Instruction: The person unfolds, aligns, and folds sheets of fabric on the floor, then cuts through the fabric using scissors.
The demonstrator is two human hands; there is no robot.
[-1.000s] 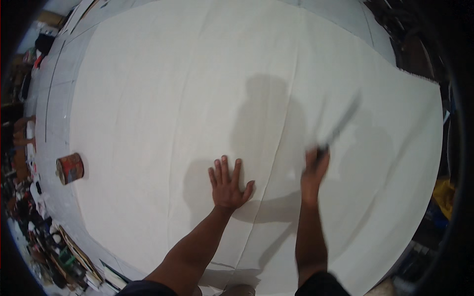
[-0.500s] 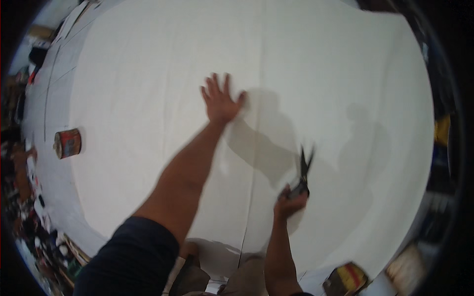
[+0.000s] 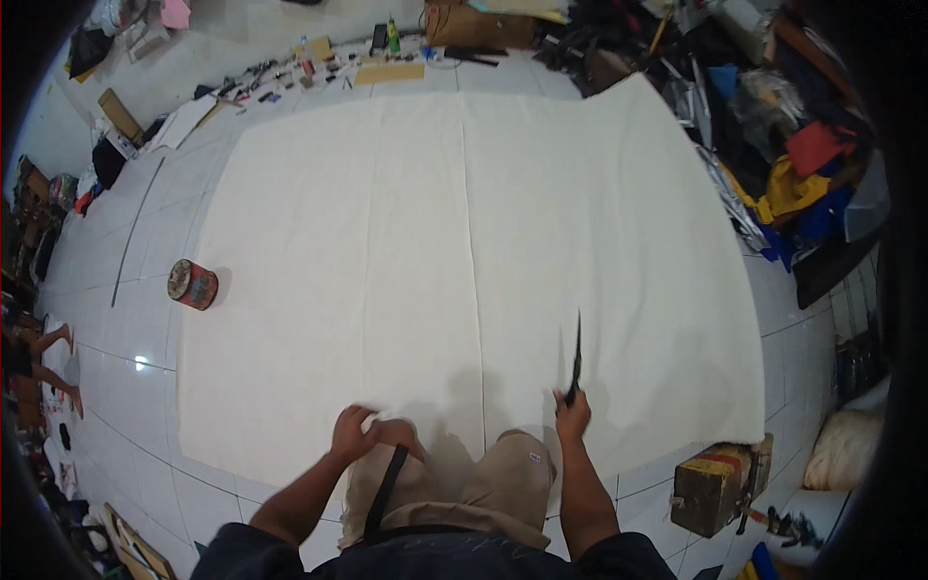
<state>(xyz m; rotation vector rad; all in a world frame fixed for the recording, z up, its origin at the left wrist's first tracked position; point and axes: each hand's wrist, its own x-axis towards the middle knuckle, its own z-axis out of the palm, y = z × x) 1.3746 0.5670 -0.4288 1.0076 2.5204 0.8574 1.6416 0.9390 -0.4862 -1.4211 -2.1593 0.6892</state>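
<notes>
A wide cream-white cloth (image 3: 290,213) lies spread flat over the floor, with a fold line running down its middle. My right hand (image 3: 572,418) grips black-handled scissors (image 3: 577,360) above the cloth, just beyond my right knee. Their blades look closed and point away from me. Beside my left knee, low over the cloth's near edge, is my left hand (image 3: 354,435). Its fingers are loosely bent and apart, and I see nothing held in them. A rusty red tin can (image 3: 193,284) weighs on the cloth's left edge.
A worn yellow-brown box-shaped block (image 3: 713,491) sits at the near right corner of the cloth. Piled bags and fabrics (image 3: 793,184) crowd the right side. Small tools and bottles line the far wall. A thin dark rod (image 3: 135,232) lies on the tiles (image 3: 116,338) at left, near another person's legs (image 3: 53,362).
My left hand has drawn back from the middle of the cloth to my left knee. The scissors' blades have come together, and the view has shifted to show more of the room.
</notes>
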